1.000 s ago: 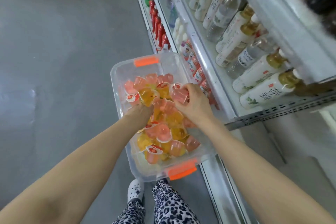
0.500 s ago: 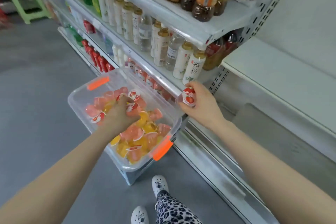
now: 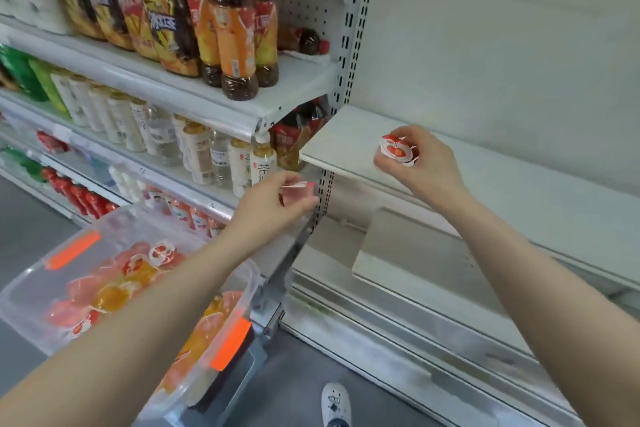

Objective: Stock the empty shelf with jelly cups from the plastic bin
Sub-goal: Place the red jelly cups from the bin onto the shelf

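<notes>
A clear plastic bin with orange latches sits at the lower left, holding several pink and orange jelly cups. My left hand is raised above the bin's far corner, closed around a pink jelly cup. My right hand grips a jelly cup with a red-and-white lid just over the front edge of the bare white shelf, which runs to the right.
Left of the white shelf stand stocked shelves of tea and drink bottles, split off by a perforated metal upright. A lower white shelf and metal base rails sit beneath. My shoe is on the grey floor.
My view has swung up and right toward the bare shelf. My left hand has lifted out of the bin with a pink cup. My right hand has carried its cup up to the shelf edge.
</notes>
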`<state>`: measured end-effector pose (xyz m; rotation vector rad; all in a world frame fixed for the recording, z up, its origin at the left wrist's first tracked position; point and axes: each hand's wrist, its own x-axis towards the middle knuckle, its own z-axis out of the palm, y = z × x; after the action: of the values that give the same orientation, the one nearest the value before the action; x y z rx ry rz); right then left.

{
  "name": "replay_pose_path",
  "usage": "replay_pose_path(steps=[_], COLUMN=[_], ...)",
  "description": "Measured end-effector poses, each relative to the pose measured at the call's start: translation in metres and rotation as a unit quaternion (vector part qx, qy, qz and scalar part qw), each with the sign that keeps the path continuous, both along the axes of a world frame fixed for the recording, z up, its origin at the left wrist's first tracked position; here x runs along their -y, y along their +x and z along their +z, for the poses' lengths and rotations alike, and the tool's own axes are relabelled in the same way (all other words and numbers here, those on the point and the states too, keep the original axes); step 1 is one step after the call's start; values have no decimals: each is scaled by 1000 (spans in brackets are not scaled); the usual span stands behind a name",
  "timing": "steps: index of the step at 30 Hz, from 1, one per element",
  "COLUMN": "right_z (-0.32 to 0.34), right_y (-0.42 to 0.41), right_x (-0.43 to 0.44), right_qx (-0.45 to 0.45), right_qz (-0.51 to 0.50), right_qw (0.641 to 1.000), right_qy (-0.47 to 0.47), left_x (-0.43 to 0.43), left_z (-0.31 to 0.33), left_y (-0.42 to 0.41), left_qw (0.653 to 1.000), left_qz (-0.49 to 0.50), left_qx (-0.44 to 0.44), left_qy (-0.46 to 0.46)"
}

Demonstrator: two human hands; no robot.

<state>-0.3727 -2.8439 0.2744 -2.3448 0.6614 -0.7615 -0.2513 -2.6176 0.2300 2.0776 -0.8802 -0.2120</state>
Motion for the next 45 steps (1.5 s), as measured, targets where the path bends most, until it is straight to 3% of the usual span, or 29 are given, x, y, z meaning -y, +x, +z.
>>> replay_pose_path(steps=[5,12,28,45], right_z=[13,-1,-47,-43], right_y=[25,96,225,215], right_x=[59,119,173,218], right_qx=[-7,-50,-69,-65], right_qz=[-20,15,56,173], right_qw=[999,997,996,967], right_qy=[38,60,25,-175], left_x=[71,139,193,244], left_z=[16,21,11,-3], left_y=[14,47,103,136], left_qw=[1000,997,988,994], left_qz=[1,77,149,95], left_qx=[12,-6,2,30], left_qy=[-4,-5,29,34])
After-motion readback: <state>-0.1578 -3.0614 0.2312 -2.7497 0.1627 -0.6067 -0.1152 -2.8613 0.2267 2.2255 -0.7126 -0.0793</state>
